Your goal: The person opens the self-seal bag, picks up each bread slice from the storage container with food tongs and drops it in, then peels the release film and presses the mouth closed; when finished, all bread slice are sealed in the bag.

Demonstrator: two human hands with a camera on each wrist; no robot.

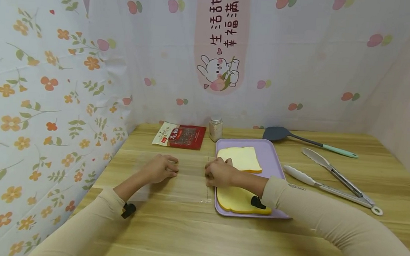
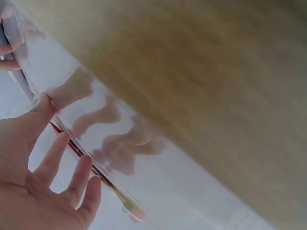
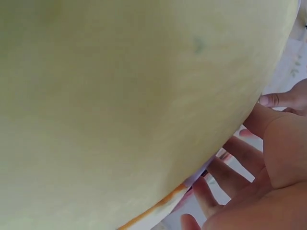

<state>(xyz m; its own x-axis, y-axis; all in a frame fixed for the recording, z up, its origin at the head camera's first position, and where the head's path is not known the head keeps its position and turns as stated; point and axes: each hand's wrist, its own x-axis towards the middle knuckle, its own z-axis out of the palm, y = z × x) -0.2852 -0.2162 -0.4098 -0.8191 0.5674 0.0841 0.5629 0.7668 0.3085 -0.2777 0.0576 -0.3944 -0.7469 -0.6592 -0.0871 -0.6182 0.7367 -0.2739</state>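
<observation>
A clear, flat plastic sheet (image 1: 189,189) lies on the wooden table (image 1: 167,233), its right edge close beside the lilac tray (image 1: 275,153). My left hand (image 1: 160,168) rests its fingertips on the sheet; the left wrist view shows its fingers (image 2: 79,179) spread and loosely bent over the shiny plastic. At the sheet's right edge, my right hand (image 1: 219,172) touches down with fingers apart, reaching across the tray's left rim. Two bread slices lie on the tray: a back slice (image 1: 240,158) and a front slice (image 1: 235,200), partly under my right forearm. The right fingertips are hidden in the right wrist view.
Behind the sheet lie a red and cream seasoning packet (image 1: 186,136) and a small glass jar (image 1: 215,129) with a metal lid. To the right are a dark spatula (image 1: 277,133) with a mint handle and spread metal tongs (image 1: 330,188). Printed curtains (image 1: 159,60) border the table.
</observation>
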